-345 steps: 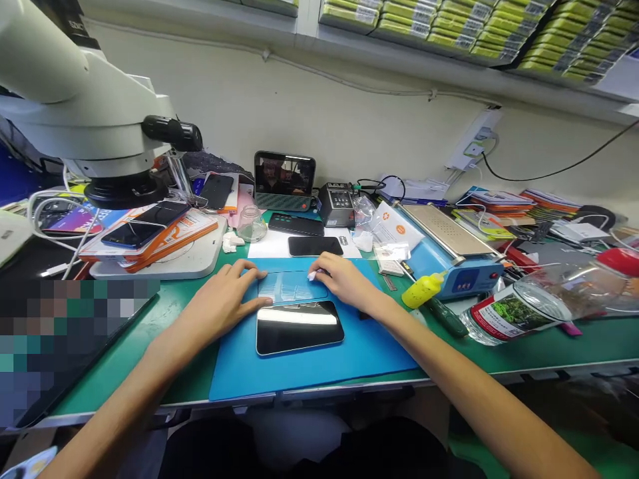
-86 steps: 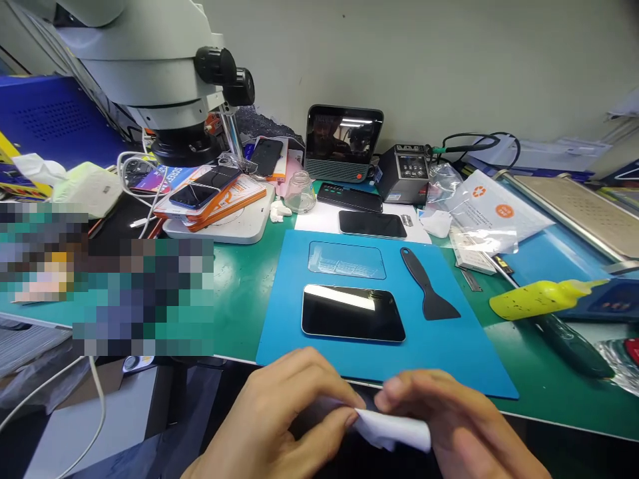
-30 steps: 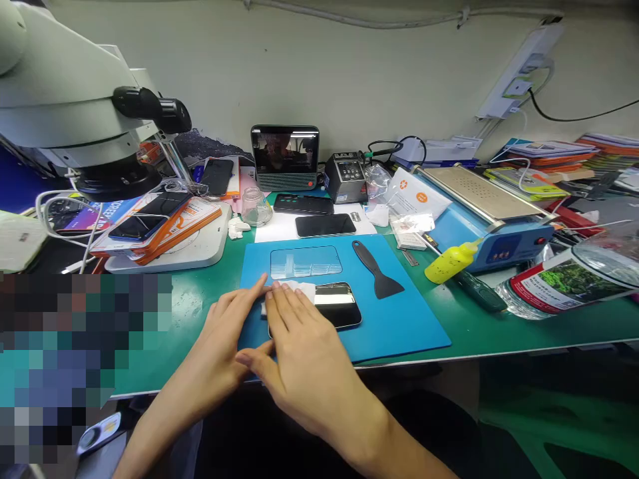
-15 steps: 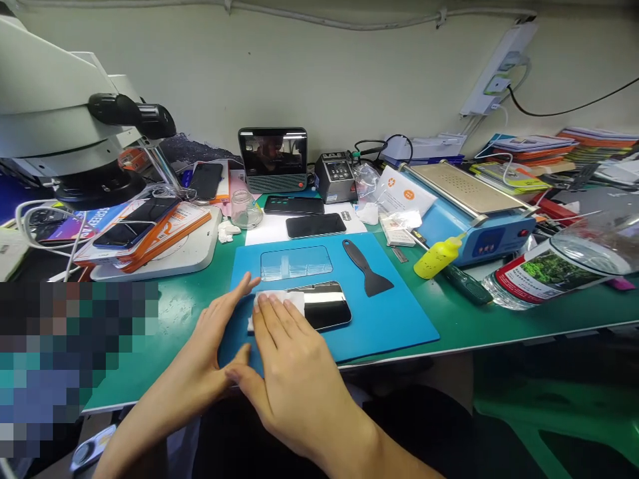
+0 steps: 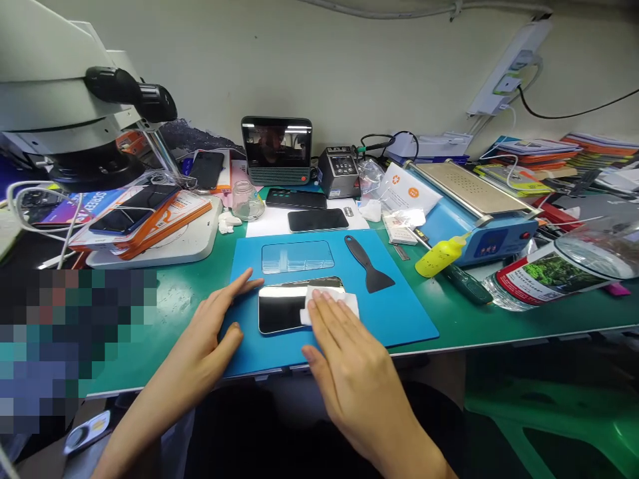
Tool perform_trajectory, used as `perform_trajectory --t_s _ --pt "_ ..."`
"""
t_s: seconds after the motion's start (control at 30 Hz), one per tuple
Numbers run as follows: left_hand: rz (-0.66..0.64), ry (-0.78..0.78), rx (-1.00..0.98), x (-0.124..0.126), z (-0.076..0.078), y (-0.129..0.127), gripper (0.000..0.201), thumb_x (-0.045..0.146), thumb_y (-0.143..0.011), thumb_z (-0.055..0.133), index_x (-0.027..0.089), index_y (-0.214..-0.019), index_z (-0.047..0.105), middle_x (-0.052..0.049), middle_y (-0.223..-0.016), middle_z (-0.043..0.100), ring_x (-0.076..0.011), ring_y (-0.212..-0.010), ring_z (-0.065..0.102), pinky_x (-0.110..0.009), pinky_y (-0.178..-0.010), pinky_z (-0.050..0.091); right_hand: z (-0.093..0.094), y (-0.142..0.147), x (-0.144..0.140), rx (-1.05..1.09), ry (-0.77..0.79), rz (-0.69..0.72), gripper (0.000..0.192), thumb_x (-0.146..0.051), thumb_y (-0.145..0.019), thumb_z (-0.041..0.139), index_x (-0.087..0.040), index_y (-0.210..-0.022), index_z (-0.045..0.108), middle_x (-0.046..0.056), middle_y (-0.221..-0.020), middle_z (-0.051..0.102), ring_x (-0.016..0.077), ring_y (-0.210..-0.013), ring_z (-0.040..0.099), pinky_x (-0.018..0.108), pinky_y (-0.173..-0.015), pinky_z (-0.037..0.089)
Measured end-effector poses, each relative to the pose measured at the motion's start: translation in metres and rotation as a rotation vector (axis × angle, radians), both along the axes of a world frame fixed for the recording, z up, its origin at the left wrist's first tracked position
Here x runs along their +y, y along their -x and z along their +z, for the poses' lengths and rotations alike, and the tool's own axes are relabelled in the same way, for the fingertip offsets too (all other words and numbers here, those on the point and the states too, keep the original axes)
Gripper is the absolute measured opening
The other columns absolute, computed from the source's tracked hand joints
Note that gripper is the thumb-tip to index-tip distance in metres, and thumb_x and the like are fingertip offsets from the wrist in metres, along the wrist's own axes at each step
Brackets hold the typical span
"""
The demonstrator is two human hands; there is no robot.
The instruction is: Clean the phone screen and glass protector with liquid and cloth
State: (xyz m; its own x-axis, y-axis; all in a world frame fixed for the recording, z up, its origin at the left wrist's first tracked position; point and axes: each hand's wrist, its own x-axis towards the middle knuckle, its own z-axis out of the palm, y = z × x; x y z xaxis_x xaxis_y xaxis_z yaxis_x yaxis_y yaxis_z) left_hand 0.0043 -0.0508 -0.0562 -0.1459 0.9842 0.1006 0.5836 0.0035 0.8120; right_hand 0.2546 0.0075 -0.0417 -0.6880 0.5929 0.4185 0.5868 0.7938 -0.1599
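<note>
Green bench (image 5: 190, 293), blue mat (image 5: 399, 313) centre. My left hand (image 5: 210, 339) flat, fingers spread, steadying phone (image 5: 279, 309) at mat's near edge. My right hand (image 5: 349, 359), fingers together, presses white wipe (image 5: 344, 303); wipe now at phone's right end, was at left: cleaning pass across screen. Black scraper (image 5: 367, 263) lies beyond.

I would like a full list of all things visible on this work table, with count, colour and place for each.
glossy black phone: 1, blue mat, centre
white wipe cloth: 1, on phone's right end
blue rubber mat: 1, table front
clear film sheet: 1, mat's far part
black plastic scraper: 1, mat's right
yellow squeeze bottle: 1, right of mat
white microscope: 1, far left
small glass jar: 1, behind mat
left hand: beside phone's left end
right hand: fingers pressing cloth
</note>
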Motion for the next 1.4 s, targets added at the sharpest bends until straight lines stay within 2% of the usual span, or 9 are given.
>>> perform_trajectory --t_s 0.13,0.3,0.53,0.73,0.87,1.03,1.13,1.23,1.4 --pt "0.033 0.021 -0.044 0.001 0.003 -0.004 0.074 0.021 -0.103 0.043 0.038 -0.171 0.023 -0.004 -0.163 0.056 -0.0284 -0.159 0.039 -0.062 -0.132 0.021 -0.003 0.001 0.011 -0.026 -0.064 -0.071 0.055 -0.034 -0.115 0.040 0.000 -0.157 0.052 0.019 -0.163 0.051 0.0319 -0.153 0.051 0.050 -0.123 0.051" --pt "0.046 0.039 -0.062 0.003 0.005 -0.006 0.076 0.018 -0.100 0.043 0.038 -0.171 0.022 -0.004 -0.162 0.058 -0.0278 -0.156 0.042 -0.061 -0.131 0.023 -0.004 0.029 0.016 -0.022 -0.049 -0.139 0.066 -0.046 -0.115 0.037 0.006 -0.152 0.055 0.028 -0.158 0.055 0.0402 -0.148 0.056 0.055 -0.119 0.053" --pt "0.096 -0.034 -0.089 0.002 -0.002 -0.003 0.073 0.019 -0.101 0.043 0.033 -0.170 0.024 -0.008 -0.162 0.057 -0.0272 -0.155 0.046 -0.058 -0.130 0.029 -0.007 0.077 -0.007 0.065 0.077 0.000 0.069 -0.051 -0.113 0.041 0.003 -0.154 0.055 0.026 -0.162 0.051 0.0382 -0.154 0.048 0.051 -0.130 0.041" --pt "0.122 -0.030 -0.079 -0.001 -0.005 0.001 0.070 0.027 -0.101 0.046 0.038 -0.168 0.029 -0.005 -0.158 0.061 -0.0308 -0.151 0.051 -0.060 -0.126 0.037 -0.010 0.036 -0.023 0.032 0.026 0.136 0.071 -0.052 -0.110 0.051 -0.001 -0.159 0.049 0.020 -0.167 0.046 0.0324 -0.159 0.041 0.044 -0.134 0.033" --pt "0.129 -0.008 -0.056 -0.001 -0.001 -0.002 0.068 0.028 -0.103 0.044 0.041 -0.167 0.030 -0.003 -0.157 0.062 -0.0311 -0.152 0.050 -0.063 -0.131 0.027 -0.004 0.000 -0.009 -0.013 0.019 0.036 0.063 -0.044 -0.112 0.048 -0.001 -0.158 0.050 0.019 -0.167 0.045 0.0322 -0.157 0.045 0.046 -0.130 0.041" --pt "0.114 -0.002 -0.056 -0.001 -0.001 -0.002 0.068 0.026 -0.103 0.043 0.040 -0.168 0.028 -0.004 -0.158 0.060 -0.0313 -0.154 0.048 -0.063 -0.131 0.027 -0.003 0.011 0.009 0.010 0.008 -0.135 0.064 -0.044 -0.114 0.041 0.003 -0.155 0.053 0.024 -0.162 0.051 0.0366 -0.152 0.051 0.051 -0.126 0.047" --pt "0.125 0.012 -0.060 -0.001 -0.002 -0.002 0.067 0.027 -0.103 0.044 0.042 -0.167 0.029 -0.003 -0.159 0.060 -0.0314 -0.153 0.048 -0.064 -0.131 0.026 -0.003 0.021 -0.002 0.015 -0.018 -0.127 0.069 -0.048 -0.113 0.043 0.007 -0.153 0.054 0.027 -0.161 0.050 0.0395 -0.151 0.051 0.051 -0.124 0.049" --pt "0.120 0.012 -0.062 0.000 -0.001 -0.003 0.067 0.027 -0.103 0.044 0.041 -0.167 0.030 -0.003 -0.159 0.060 -0.0310 -0.154 0.048 -0.063 -0.131 0.025 -0.002 0.011 -0.015 0.009 -0.055 -0.088 0.062 -0.044 -0.111 0.049 0.002 -0.153 0.057 0.022 -0.161 0.052 0.0359 -0.150 0.053 0.047 -0.124 0.050" --pt "0.129 0.019 -0.031 0.001 0.003 -0.006 0.067 0.026 -0.102 0.043 0.037 -0.167 0.031 -0.005 -0.160 0.059 -0.0310 -0.152 0.049 -0.064 -0.130 0.026 -0.002 0.001 0.001 -0.012 -0.106 -0.195 0.060 -0.040 -0.113 0.044 0.005 -0.151 0.057 0.025 -0.158 0.055 0.0376 -0.146 0.058 0.052 -0.119 0.055"
